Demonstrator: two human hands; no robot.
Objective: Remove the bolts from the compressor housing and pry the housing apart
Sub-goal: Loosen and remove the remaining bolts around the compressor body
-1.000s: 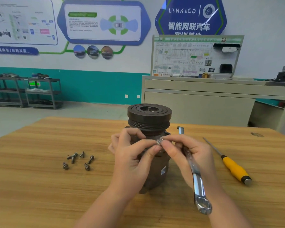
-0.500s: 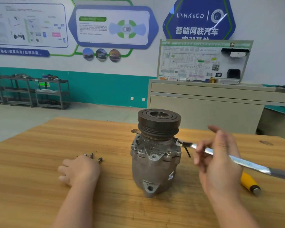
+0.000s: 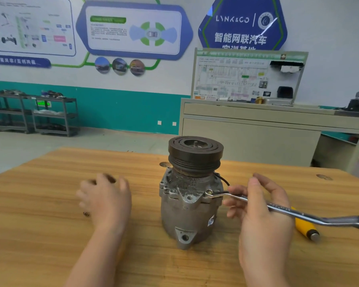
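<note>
Grey compressor housing (image 3: 190, 212) stood upright mid-table, black pulley on top, one loose bolt (image 3: 86, 214) lay well left

The compressor housing (image 3: 187, 212) is dull grey cast metal, mottled with darker grime near its top. Its pulley (image 3: 195, 154) is dark brown-black, marked with concentric grooves. The wrench (image 3: 288, 210) is bright polished silver. The screwdriver handle (image 3: 305, 227) is yellow with a black band and a grey end cap. The counter (image 3: 50, 235) is honey-orange wood with streaky horizontal grain. The far wall (image 3: 122, 112) is white above and teal below. The cabinet (image 3: 251, 137) is pale beige.
</note>
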